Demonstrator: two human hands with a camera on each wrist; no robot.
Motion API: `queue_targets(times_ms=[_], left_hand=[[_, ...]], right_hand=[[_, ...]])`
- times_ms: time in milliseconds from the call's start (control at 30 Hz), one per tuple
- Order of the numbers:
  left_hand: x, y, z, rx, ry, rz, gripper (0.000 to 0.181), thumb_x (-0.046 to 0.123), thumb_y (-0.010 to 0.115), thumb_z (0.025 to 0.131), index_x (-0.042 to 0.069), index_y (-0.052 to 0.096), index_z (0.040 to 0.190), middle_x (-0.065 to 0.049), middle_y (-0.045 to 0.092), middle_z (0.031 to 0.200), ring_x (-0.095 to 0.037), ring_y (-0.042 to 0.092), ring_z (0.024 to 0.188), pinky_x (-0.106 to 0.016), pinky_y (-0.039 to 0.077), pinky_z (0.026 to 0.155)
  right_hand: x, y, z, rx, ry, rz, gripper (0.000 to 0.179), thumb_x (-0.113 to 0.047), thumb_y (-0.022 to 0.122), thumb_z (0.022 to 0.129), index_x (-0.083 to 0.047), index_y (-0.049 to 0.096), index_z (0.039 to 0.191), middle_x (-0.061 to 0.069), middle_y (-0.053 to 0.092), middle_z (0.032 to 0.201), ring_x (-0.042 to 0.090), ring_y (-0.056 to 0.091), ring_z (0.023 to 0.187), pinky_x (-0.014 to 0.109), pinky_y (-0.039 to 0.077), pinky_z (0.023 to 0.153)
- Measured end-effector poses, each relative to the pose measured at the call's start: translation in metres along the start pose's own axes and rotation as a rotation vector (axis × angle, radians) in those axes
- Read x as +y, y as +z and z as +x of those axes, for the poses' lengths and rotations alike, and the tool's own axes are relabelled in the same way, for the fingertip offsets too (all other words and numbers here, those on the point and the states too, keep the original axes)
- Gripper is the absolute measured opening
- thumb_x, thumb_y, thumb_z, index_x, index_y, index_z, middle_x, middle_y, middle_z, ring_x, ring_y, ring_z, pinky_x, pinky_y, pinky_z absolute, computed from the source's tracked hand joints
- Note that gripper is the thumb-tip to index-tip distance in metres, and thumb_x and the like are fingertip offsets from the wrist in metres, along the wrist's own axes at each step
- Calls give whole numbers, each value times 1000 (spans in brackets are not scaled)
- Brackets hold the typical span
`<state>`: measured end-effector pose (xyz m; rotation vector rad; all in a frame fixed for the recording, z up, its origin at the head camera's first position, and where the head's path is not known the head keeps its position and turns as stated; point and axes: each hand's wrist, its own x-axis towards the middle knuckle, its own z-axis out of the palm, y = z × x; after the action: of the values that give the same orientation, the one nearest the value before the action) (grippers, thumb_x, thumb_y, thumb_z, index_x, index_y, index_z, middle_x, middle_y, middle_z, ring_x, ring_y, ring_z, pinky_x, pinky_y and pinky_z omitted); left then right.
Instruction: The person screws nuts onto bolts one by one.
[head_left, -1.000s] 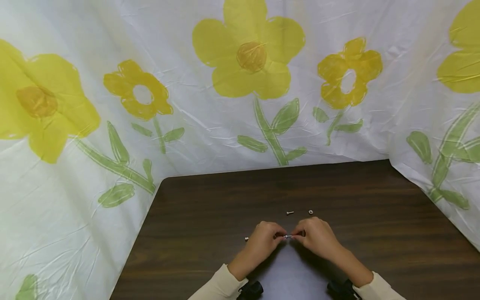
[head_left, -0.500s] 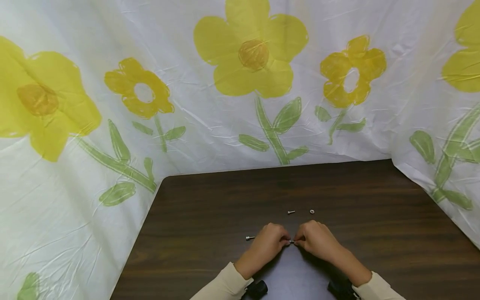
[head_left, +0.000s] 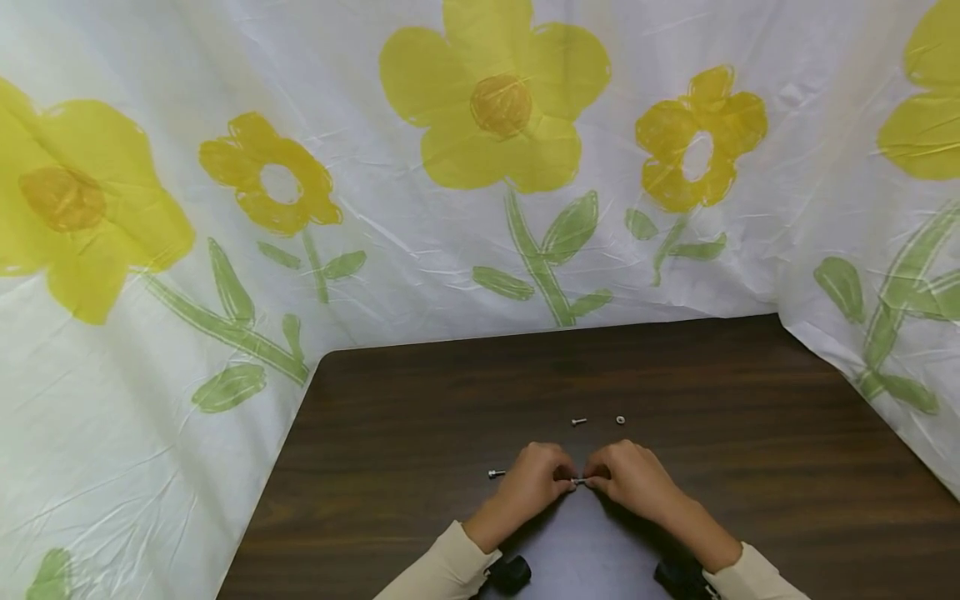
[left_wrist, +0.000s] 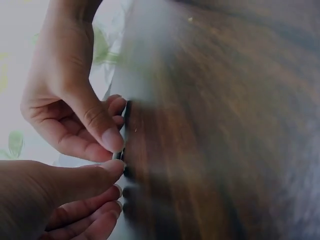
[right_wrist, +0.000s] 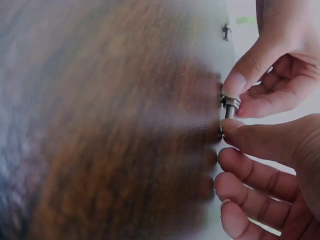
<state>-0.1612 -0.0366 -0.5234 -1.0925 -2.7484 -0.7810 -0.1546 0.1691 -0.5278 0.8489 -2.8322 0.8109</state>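
In the head view, my left hand (head_left: 529, 487) and right hand (head_left: 634, 478) meet fingertip to fingertip low over the table, with a small metal bolt (head_left: 577, 481) between them. The right wrist view shows its silvery shank (right_wrist: 230, 113) and a wider, nut-like part (right_wrist: 231, 103) by the left fingertips. My right thumb and finger pinch the shank end; my left thumb and finger pinch the wider end. Whether that part is a nut or the bolt's head I cannot tell. A second bolt (head_left: 495, 474) lies just left of my left hand.
Beyond the hands, another small bolt (head_left: 579, 422) and a nut (head_left: 620, 420) lie on the dark wood-grain table (head_left: 420, 400). A white cloth with yellow flowers (head_left: 420, 250) hangs along the table's far and side edges.
Both hands come slightly nearer the body and close together, still pinching the bolt. More of the bolt left of my left hand shows than a second ago.
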Motion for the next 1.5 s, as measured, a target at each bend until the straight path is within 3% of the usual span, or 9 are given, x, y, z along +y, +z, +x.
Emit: queue_targets(times_ms=[333, 567, 733, 867, 1167, 1500], left_hand=[[-3, -8, 1, -58, -32, -24, 10, 18, 85, 85, 13, 81, 93, 8, 72, 86, 8, 61, 74, -8, 47, 65], [-4, -19, 8, -31, -40, 29, 5, 21, 81, 88, 17, 81, 91, 10, 71, 82, 7, 57, 70, -10, 46, 62], [-7, -26, 19, -11, -75, 125, 5, 28, 80, 89, 23, 81, 92, 14, 70, 81, 5, 58, 69, -14, 46, 59], [-12, -28, 26, 3, -89, 114, 6, 29, 80, 89, 23, 81, 92, 15, 71, 81, 5, 60, 70, -15, 47, 59], [-22, -25, 37, 37, -129, 108, 5, 30, 80, 89, 25, 81, 91, 16, 72, 80, 0, 64, 71, -18, 47, 56], [-24, -21, 45, 34, -155, 134, 7, 32, 81, 89, 26, 81, 92, 17, 72, 80, 2, 62, 68, -17, 45, 52]], right_hand=[[3, -7, -2, 10, 41, 32, 10, -16, 85, 82, -21, 76, 83, -17, 66, 73, -5, 56, 63, 23, 47, 54], [19, -30, -3, 114, 121, 7, 11, -17, 85, 83, -22, 76, 85, -19, 65, 73, -3, 57, 64, 23, 47, 56], [33, -42, -4, 168, 119, -15, 15, -15, 87, 80, -17, 77, 90, -17, 68, 75, -2, 60, 65, 24, 49, 56], [44, -48, -1, 196, 122, -41, 19, -14, 88, 79, -13, 77, 94, -16, 65, 73, -2, 56, 61, 25, 46, 53], [67, -49, 9, 146, 138, -88, 34, -19, 88, 78, -5, 76, 107, -8, 66, 79, 0, 48, 57, 26, 41, 51], [80, -40, 16, 89, 171, -36, 31, -22, 88, 79, -12, 80, 107, -10, 62, 79, 3, 47, 58, 26, 38, 47]])
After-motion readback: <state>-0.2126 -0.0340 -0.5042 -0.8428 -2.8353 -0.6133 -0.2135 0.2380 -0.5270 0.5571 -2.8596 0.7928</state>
